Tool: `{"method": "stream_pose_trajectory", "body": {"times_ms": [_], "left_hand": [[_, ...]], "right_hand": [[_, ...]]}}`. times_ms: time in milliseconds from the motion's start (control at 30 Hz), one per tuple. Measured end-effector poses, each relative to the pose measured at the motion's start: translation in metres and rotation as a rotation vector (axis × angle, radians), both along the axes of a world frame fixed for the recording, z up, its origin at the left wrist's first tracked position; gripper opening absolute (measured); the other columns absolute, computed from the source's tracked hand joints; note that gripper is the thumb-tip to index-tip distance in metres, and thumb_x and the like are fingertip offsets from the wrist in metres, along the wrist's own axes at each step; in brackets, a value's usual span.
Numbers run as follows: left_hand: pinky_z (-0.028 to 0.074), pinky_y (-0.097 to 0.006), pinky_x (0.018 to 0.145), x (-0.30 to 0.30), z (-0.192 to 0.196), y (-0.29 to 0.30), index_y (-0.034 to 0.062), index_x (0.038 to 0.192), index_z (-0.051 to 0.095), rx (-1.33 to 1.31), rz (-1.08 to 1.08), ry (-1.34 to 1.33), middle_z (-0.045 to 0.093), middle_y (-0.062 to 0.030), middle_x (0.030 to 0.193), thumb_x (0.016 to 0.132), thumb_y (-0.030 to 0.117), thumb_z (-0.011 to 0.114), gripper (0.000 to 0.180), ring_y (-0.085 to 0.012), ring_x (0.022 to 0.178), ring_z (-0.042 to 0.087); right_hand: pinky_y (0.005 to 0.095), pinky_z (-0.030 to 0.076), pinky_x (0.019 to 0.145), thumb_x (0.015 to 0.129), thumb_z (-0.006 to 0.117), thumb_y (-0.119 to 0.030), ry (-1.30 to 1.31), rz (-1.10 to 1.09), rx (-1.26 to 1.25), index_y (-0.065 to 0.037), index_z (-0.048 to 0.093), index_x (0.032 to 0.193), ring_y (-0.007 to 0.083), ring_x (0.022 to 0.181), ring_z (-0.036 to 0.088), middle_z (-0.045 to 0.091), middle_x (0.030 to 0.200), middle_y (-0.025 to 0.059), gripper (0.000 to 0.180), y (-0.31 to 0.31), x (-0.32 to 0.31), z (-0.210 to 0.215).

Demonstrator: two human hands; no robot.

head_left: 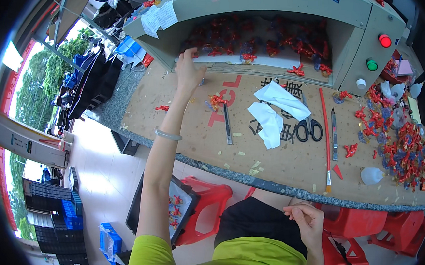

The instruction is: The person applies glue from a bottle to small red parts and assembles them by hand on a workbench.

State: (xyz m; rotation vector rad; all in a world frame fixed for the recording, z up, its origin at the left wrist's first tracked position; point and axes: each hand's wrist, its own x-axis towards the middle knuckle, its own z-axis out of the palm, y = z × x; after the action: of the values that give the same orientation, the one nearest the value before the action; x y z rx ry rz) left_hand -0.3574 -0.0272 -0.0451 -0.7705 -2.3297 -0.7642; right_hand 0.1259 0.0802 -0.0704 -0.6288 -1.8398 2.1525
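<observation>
My left hand [189,73] reaches to the left front edge of a grey-green box-shaped machine [346,48]. Its fingers are spread, and I make out nothing held in them. Inside the machine's wide opening lie many small red, blue and yellow plastic figures [248,55]. By the hand, on the cardboard sheet [196,148], rests another red figure [217,101] touching the tip of metal tweezers [228,126]. Above my lap my right hand [307,222] has its fingers curled in, with nothing visible in them.
White cloths [268,124], black-handled scissors [309,131], a red-handled brush [326,140] and a craft knife [334,135] lie mid-table. A heap of red and blue figures [405,158] and a translucent bottle [371,176] are at right. Red stools [207,201] stand below.
</observation>
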Motion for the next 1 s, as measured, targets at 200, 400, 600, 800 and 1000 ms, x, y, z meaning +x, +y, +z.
{"method": "stream_pose_trajectory", "body": {"times_ms": [200, 400, 600, 800, 1000], "left_hand": [[0.042, -0.042, 0.095, -0.048, 0.032, 0.095, 0.0074, 0.113, 0.06, -0.201, -0.276, -0.206, 0.061, -0.0188, 0.105, 0.074, 0.013, 0.069, 0.041, -0.0349, 0.105, 0.058], [0.044, -0.048, 0.097, -0.101, 0.003, 0.164, 0.0074, 0.121, 0.057, -0.45, -0.058, -0.128, 0.042, -0.0228, 0.134, 0.078, 0.013, 0.062, 0.044, -0.0386, 0.117, 0.051], [0.04, -0.049, 0.1, -0.123, -0.013, 0.168, 0.0095, 0.129, 0.05, -0.487, -0.039, -0.058, 0.032, -0.0244, 0.138, 0.079, 0.021, 0.062, 0.053, -0.0454, 0.122, 0.044], [0.04, -0.054, 0.096, -0.086, -0.001, 0.173, 0.0114, 0.13, 0.048, -0.531, 0.212, 0.111, 0.043, -0.0234, 0.132, 0.074, 0.042, 0.069, 0.067, -0.0378, 0.118, 0.048], [0.036, -0.056, 0.097, -0.105, -0.016, 0.185, 0.0142, 0.126, 0.052, -0.469, -0.194, 0.222, 0.049, -0.0159, 0.13, 0.066, 0.041, 0.075, 0.07, -0.0348, 0.121, 0.046]], "right_hand": [[0.023, 0.048, 0.063, 0.087, 0.059, -0.003, -0.015, 0.134, 0.044, 0.004, 0.07, 0.092, 0.0121, 0.069, 0.062, 0.068, 0.079, 0.0107, 0.014, -0.009, -0.018, 0.005], [0.0239, 0.05, 0.066, 0.088, 0.058, -0.003, -0.043, 0.189, 0.047, 0.003, 0.07, 0.092, 0.0143, 0.075, 0.066, 0.069, 0.084, 0.0113, 0.014, -0.012, -0.027, 0.01], [0.0221, 0.05, 0.064, 0.091, 0.058, -0.009, 0.014, 0.161, 0.076, 0.003, 0.07, 0.093, 0.0131, 0.073, 0.063, 0.067, 0.083, 0.011, 0.017, -0.008, -0.027, 0.003], [0.0219, 0.049, 0.064, 0.091, 0.058, -0.009, -0.014, 0.194, 0.03, 0.003, 0.07, 0.093, 0.0124, 0.073, 0.063, 0.068, 0.084, 0.0112, 0.017, -0.013, -0.025, 0.002], [0.022, 0.05, 0.065, 0.091, 0.058, -0.007, -0.021, 0.275, 0.03, 0.002, 0.07, 0.094, 0.0118, 0.073, 0.065, 0.069, 0.086, 0.0102, 0.015, -0.024, -0.031, 0.0]]}}
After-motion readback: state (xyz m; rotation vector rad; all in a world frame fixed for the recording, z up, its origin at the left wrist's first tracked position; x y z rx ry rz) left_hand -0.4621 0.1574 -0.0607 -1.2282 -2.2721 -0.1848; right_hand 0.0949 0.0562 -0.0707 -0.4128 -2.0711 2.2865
